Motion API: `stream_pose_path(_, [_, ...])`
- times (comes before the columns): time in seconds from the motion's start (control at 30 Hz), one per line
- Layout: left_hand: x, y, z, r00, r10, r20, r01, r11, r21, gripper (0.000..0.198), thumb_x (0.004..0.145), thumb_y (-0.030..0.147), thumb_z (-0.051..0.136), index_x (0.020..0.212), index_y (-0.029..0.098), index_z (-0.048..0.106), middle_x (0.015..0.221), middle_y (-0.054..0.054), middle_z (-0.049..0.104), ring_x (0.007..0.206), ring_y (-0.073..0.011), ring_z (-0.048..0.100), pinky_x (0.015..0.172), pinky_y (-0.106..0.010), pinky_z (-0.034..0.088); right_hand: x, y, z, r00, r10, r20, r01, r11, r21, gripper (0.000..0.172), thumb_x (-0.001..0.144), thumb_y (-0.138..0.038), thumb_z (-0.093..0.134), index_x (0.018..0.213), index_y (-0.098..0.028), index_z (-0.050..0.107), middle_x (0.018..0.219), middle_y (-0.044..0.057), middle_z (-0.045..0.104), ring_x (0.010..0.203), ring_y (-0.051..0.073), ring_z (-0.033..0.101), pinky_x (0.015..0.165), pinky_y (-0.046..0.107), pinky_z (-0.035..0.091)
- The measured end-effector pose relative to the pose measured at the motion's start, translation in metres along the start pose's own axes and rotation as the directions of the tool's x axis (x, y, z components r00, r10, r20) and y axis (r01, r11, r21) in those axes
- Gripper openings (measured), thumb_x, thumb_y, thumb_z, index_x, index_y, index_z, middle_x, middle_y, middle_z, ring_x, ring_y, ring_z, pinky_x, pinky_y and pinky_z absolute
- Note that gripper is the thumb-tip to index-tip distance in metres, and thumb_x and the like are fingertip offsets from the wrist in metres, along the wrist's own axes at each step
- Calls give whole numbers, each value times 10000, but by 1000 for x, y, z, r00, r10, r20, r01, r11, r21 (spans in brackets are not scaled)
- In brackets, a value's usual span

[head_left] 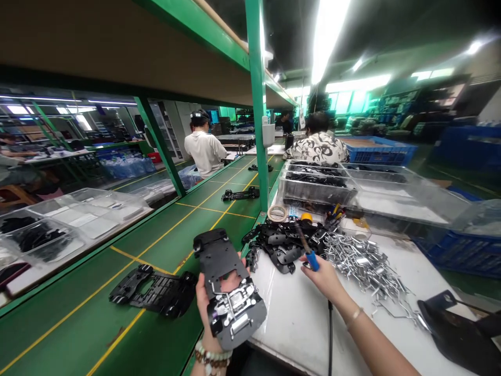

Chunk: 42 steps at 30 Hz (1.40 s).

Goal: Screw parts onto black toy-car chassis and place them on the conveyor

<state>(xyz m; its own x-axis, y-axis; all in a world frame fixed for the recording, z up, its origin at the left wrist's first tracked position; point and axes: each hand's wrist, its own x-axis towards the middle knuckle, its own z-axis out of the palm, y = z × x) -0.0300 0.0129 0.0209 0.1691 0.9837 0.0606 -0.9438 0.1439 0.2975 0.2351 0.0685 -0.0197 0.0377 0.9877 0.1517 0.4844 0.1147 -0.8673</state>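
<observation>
Ref. landmark: held chassis (pixel 217 265). Its far face is hidden; L hand (pixel 202 303) is mostly behind it, w/ some skin visible thru the cutout. Tip of blue-handled tool (pixel 312 260) blends into dark bkgd; exact end pos. cannot be told. Black cord (pixel 330 334) runs out of frame at bottom. Black sheet-like part (pixel 450 318), far R of held chassis, is cut off by frame edge.

Surroundings: green belt (pixel 82 292) runs under and L of held chassis, carrying a 2nd chassis (pixel 168 292) just to its L and a small chassis (pixel 240 194) well beyond. Counter (pixel 289 308) is to its R, w/ black parts pile (pixel 279 243) nearest, then silver rods (pixel 364 266). Tape roll (pixel 277 213) and clear bins (pixel 317 183) are farther back. Green post (pixel 256 104) stands beyond held chassis and blocks part of the bkgd.

Fingers: L hand grips held chassis, thumb side along L edge, fingertips showing at R edge; plate is tilted, silver hardware facing camera. R hand (pixel 323 277), R of held chassis, has fingers closed on tool handle, shaft pointing up over parts pile, apart from held chassis.
</observation>
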Motion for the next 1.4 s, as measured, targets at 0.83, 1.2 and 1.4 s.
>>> stream_pose_path(0.83, [37,-25,43,834,150,-531,-158,987,32,300,756,438,546,663,153,561,530,-24,578,472,-169,566,543,-300,475,-57,-111,33,972,-233,26,222,950,220,207,799,-340,600,934,-219,699,956,54,707,847,227,659,776,338,516])
stream_pose_path(1.2, [39,-26,37,812,124,-570,-137,990,21,315,758,462,515,662,163,535,515,-27,559,464,-178,558,515,-305,459,-54,-106,23,920,-354,170,296,909,294,196,800,-323,626,960,-230,690,1072,74,674,1022,264,607,913,438,465])
stream_pose_path(1.4, [39,-26,39,821,102,-561,-116,993,10,336,755,471,508,631,159,529,496,-38,554,446,-185,544,505,-316,452,-49,-103,22,902,-376,215,295,897,330,219,740,-342,690,931,-235,699,1056,75,681,988,269,623,893,442,483])
